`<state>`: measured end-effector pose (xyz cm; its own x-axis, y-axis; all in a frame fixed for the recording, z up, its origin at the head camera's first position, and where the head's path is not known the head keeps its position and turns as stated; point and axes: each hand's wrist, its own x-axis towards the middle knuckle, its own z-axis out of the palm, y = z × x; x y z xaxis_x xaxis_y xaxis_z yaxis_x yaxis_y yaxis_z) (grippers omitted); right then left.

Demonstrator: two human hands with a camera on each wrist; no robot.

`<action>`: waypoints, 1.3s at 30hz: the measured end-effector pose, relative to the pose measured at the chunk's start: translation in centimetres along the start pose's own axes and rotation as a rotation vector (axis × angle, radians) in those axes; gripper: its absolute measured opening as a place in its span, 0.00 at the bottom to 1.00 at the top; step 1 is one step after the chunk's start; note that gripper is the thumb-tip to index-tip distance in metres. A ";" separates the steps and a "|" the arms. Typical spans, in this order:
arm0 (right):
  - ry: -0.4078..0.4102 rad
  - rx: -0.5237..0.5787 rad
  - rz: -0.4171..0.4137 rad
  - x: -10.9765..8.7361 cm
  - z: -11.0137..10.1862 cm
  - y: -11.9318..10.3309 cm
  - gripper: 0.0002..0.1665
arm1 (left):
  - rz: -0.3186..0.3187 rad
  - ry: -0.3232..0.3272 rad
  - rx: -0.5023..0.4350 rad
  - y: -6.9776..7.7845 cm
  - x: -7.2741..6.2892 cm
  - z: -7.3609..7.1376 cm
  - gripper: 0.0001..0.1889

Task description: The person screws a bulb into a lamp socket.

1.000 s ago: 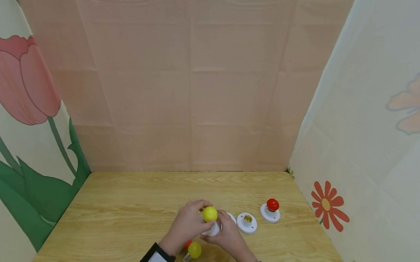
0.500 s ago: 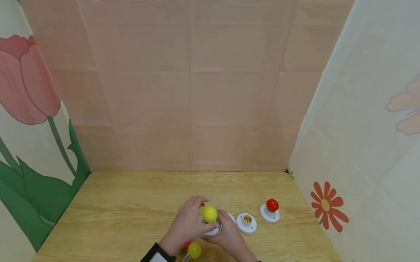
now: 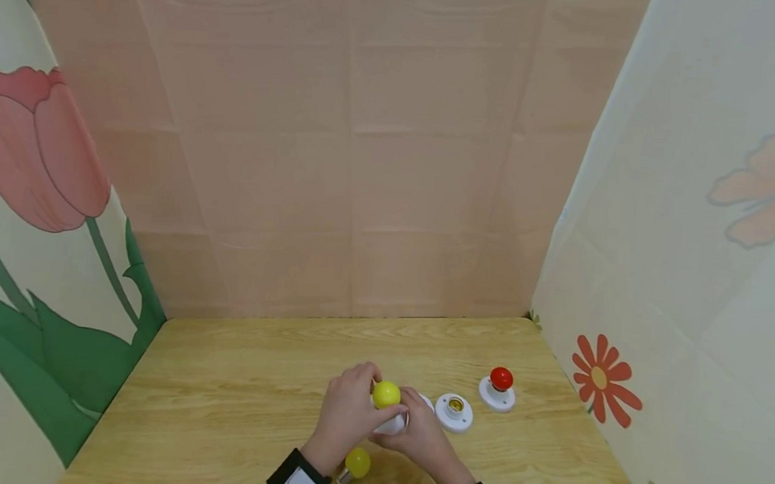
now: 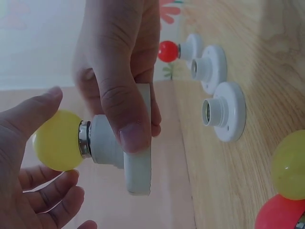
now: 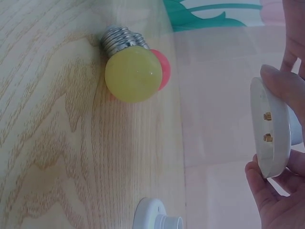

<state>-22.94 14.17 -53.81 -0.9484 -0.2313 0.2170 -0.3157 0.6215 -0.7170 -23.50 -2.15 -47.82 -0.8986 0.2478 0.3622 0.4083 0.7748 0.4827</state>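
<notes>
Both hands meet low in the middle of the head view, raised over the wooden table. My right hand (image 3: 418, 431) grips a white round lamp holder (image 4: 137, 176) by its base, thumb on one face. Its underside with brass contacts faces the right wrist camera. A yellow light bulb (image 4: 57, 140) sits in the holder's mouth, some of its metal screw collar showing. My left hand (image 3: 346, 412) is around the bulb, with the thumb at one side and curled fingertips at the other.
Two bulbless lamp holders (image 3: 454, 413) (image 4: 231, 112) stand in a row with one bearing a red bulb (image 3: 502, 379). A loose yellow bulb (image 5: 133, 74) and a loose red bulb (image 5: 164, 69) lie on the table (image 3: 249, 382). Printed cloth walls surround the table.
My left hand has turned slightly around the yellow bulb, its fingers lifting and then closing in again. Its wrist has shifted right and hides the loose red bulb in the head view.
</notes>
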 end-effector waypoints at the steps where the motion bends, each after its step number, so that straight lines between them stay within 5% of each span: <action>1: 0.004 -0.005 -0.001 0.0 0.0 0.0 0.44 | 0.002 0.001 -0.005 0.0 0.0 0.0 0.26; 12: 0.003 0.003 0.018 0.0 -0.1 -0.1 0.45 | 0.015 -0.008 -0.020 0.0 0.1 -0.3 0.24; 22: -0.001 0.001 0.017 0.0 0.0 -0.3 0.47 | -0.046 -0.090 -0.145 -0.2 0.2 -0.4 0.21; 39: 0.002 -0.021 -0.014 0.0 0.1 0.1 0.46 | 0.004 -0.204 -0.199 -0.6 0.3 -0.5 0.27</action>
<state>-22.98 14.11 -53.92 -0.9439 -0.2384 0.2287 -0.3296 0.6336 -0.7000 -23.93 -2.80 -47.55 -0.9026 0.3781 0.2059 0.4170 0.6489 0.6364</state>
